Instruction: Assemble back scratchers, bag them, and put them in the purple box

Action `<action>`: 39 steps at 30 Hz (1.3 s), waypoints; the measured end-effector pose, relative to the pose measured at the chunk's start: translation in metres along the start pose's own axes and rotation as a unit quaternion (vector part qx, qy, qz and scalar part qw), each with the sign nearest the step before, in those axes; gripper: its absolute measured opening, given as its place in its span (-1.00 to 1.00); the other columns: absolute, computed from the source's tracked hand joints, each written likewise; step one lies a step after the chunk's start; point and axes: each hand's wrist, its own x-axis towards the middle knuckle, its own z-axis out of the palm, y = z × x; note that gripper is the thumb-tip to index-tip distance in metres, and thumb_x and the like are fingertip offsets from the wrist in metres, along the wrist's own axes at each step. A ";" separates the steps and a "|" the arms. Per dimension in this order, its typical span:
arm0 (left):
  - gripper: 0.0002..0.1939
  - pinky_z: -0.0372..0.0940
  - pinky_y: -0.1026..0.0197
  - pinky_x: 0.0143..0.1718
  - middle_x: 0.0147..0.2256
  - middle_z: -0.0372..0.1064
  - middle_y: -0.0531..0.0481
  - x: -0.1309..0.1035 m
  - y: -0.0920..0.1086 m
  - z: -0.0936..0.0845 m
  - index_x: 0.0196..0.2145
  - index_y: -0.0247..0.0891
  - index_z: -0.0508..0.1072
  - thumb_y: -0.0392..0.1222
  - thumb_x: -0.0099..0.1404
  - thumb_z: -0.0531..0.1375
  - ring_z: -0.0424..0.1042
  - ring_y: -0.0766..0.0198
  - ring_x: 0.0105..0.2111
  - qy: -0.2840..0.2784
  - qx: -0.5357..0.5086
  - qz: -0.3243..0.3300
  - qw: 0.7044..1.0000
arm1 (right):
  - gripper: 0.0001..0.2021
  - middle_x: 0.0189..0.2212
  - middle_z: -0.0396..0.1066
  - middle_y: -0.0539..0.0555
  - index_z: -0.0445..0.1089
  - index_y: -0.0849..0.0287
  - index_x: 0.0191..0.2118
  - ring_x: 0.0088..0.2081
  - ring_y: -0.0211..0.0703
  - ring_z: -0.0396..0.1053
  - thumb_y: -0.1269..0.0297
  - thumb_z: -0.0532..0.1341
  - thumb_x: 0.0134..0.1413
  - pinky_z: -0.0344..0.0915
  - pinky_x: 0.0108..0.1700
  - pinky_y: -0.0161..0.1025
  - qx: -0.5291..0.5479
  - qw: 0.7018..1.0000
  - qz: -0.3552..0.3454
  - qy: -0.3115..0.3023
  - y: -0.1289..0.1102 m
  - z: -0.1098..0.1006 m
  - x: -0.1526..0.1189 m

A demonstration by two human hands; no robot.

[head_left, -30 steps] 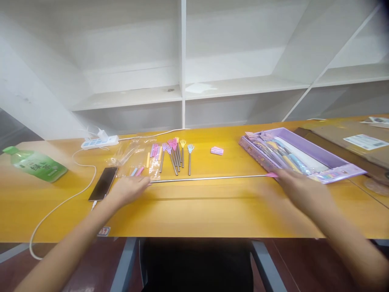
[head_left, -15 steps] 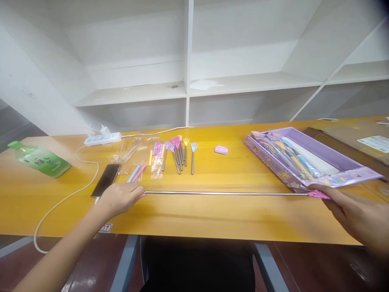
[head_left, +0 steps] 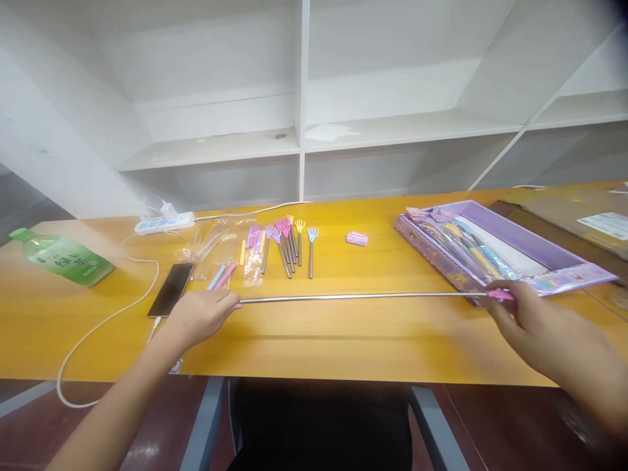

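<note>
A long thin metal rod (head_left: 363,296) stretches level above the yellow table (head_left: 343,353), with a pink hand-shaped head (head_left: 500,294) at its right end. My left hand (head_left: 206,315) is closed around the rod's left end. At the other end, my right hand (head_left: 534,320) pinches the pink head. Behind the rod lie several short rods with pink, purple, yellow and blue hand-shaped heads (head_left: 284,239). Pastel tubes (head_left: 254,237) lie beside them on clear plastic wrap.
A green bottle (head_left: 63,258) lies at the left, near a phone (head_left: 171,290), a cable and a white power strip (head_left: 164,223). A purple tray (head_left: 554,245) of packets and a cardboard box (head_left: 564,222) stand right. A small pink item (head_left: 356,239) lies mid-table.
The rod has risen slightly in the view. My right hand has moved left and up with the pink head, and my left hand has shifted slightly right.
</note>
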 end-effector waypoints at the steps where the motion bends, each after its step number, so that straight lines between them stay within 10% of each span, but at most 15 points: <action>1: -0.67 -0.04 0.28 -0.52 -0.51 0.37 0.06 0.004 -0.003 0.001 -0.37 -0.21 0.34 -0.16 0.60 0.05 0.35 0.34 -0.52 -0.004 -0.010 -0.015 1.000 | -0.67 -0.37 0.58 0.35 0.45 0.16 0.05 -0.55 -0.08 0.37 0.04 0.15 0.41 0.03 -0.44 -0.15 0.026 0.999 0.027 -0.029 -0.008 -0.006 0.004; 6: -0.70 0.19 0.31 -0.43 -0.49 0.40 0.05 0.033 0.007 0.014 -0.29 -0.20 0.40 -0.16 0.61 0.01 0.40 0.31 -0.51 -0.042 -0.047 -0.037 0.997 | -0.68 -0.20 0.61 0.37 0.43 0.13 0.06 -0.49 -0.02 0.39 0.07 0.07 0.44 0.07 -0.43 -0.15 0.027 0.996 0.088 -0.016 -0.053 -0.028 0.015; 11: -0.68 0.22 0.25 -0.49 -0.47 0.42 -0.01 0.078 0.091 0.030 -0.24 -0.23 0.40 -0.09 0.62 -0.02 0.37 0.26 -0.55 -0.094 -0.074 0.011 0.993 | -0.87 -0.43 0.49 0.17 0.44 0.18 -0.12 -0.47 -0.06 0.44 0.46 0.20 0.25 0.02 -0.41 -0.21 -0.021 0.979 -0.203 0.006 -0.176 -0.009 -0.027; 15: -0.80 0.22 0.20 -0.54 -0.43 0.47 -0.09 0.093 0.131 0.036 -0.21 -0.24 0.42 -0.16 0.57 0.08 0.43 0.17 -0.55 -0.135 -0.062 0.018 0.989 | -0.84 -0.57 0.37 0.06 0.29 0.18 -0.31 -0.60 -0.13 0.37 0.56 0.15 0.27 -0.10 -0.47 -0.20 -0.035 0.965 -0.256 0.031 -0.242 0.023 -0.055; 27: -0.89 0.30 0.18 -0.48 -0.40 0.49 -0.06 0.085 0.138 0.042 -0.20 -0.23 0.41 -0.22 0.53 0.11 0.51 0.12 -0.47 -0.173 -0.087 0.048 0.980 | -0.79 -0.57 0.36 0.00 0.22 0.13 -0.30 -0.61 -0.18 0.33 0.60 0.14 0.27 -0.14 -0.47 -0.16 -0.026 0.949 -0.313 0.035 -0.242 0.022 -0.072; 39: -0.71 0.24 0.19 -0.47 -0.42 0.46 -0.03 0.090 0.141 0.049 -0.27 -0.24 0.41 -0.13 0.59 0.03 0.49 0.18 -0.43 -0.034 -0.114 0.033 0.992 | -0.76 -0.31 0.40 0.06 0.33 0.14 -0.30 -0.35 -0.15 0.33 0.63 0.09 0.28 0.11 -0.28 -0.21 0.143 0.925 -0.337 0.104 -0.246 0.005 -0.056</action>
